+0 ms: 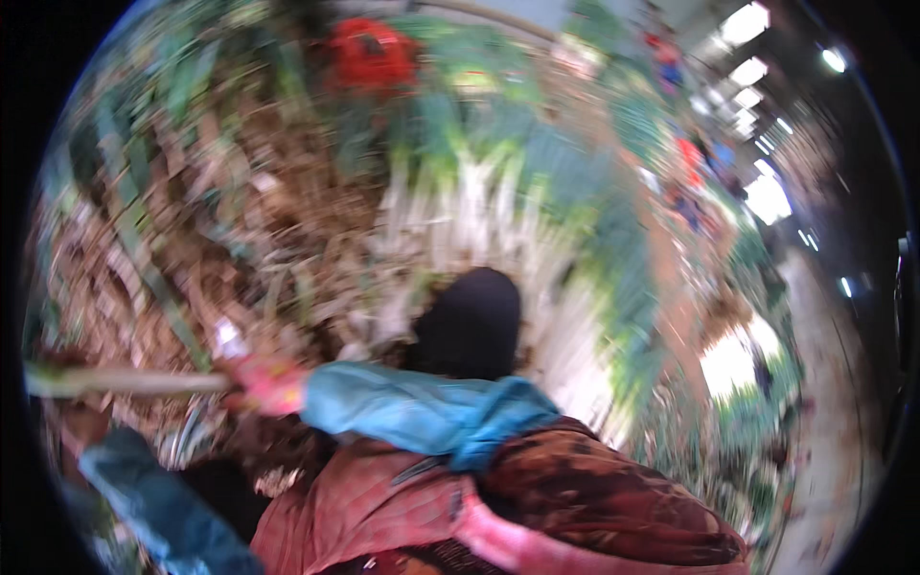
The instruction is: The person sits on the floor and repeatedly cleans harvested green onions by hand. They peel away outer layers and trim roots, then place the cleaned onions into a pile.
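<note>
My right hand [267, 382], in a pink patterned glove below a light blue sleeve, is around the pale end of a long green onion stalk [144, 382]. The stalk lies level across the left of the view and turns greener towards the rim. A small bright object [228, 338] shows beside the glove, too blurred to name. At the far left my left hand [85, 425] is just below the stalk's greener end. Blur hides whether its fingers close on it. Loose leaves and peelings [165, 244] lie around both hands.
Trimmed green onions [496, 194] lie in a curved row, white ends towards my dark boot [471, 323]. Beyond the row is a red bundle [370, 54], blurred. A brown strip of ground [672, 287] runs past the row. Blurred people [693, 165] and more onions are at upper right.
</note>
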Demonstrator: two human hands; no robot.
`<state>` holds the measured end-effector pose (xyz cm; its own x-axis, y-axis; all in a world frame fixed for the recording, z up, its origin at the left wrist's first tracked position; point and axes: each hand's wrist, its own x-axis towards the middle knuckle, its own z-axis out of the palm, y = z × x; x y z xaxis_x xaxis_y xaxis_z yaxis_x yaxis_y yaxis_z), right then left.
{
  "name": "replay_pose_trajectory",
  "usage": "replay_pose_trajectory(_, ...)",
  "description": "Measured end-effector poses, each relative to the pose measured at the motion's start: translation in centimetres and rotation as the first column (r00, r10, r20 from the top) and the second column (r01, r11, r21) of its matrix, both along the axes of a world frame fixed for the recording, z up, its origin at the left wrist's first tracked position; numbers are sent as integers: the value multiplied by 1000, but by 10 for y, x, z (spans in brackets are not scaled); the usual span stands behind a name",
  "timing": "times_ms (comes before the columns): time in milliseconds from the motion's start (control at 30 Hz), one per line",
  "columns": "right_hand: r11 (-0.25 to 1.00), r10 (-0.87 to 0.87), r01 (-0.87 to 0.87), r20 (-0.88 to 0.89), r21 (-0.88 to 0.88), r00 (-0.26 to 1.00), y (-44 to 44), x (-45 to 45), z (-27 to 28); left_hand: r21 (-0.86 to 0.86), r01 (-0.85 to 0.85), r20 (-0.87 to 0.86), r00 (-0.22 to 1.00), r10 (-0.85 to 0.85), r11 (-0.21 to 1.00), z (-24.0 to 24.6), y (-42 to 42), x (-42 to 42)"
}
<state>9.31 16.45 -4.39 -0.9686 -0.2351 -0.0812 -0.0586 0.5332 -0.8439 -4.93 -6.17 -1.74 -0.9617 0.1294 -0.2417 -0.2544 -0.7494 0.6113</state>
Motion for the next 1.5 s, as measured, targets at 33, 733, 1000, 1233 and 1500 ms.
replay_pose_trajectory(33, 995, 32, -42, 105, 94, 994, 4, 0, -1, 48, -19, 38, 999, 17, 999, -7, -7, 2)
replay_pose_trajectory(733, 743, -262, 325, 193, -585, 946, 34, -24, 71, -960, 55, 270, 429, -862, -274, -24, 102, 61)
replay_pose_trajectory(1000, 947, 151, 3, 454, -322, 878, 87, 1, -3, 62, -190, -118, 974, 196, 980, 49, 18, 18)
replay_pose_trajectory(1233, 916, 42, -84, -113, -391, 993, 0, -77, 76, -155, 66, -350, 929, -118, 986, 15, 56, 24)
replay_pose_trajectory(1500, 376, 42, 135, 163, -917, 986, -39, -70, 100, -60, 30, -417, 907, -53, 998, -2, 42, 27)
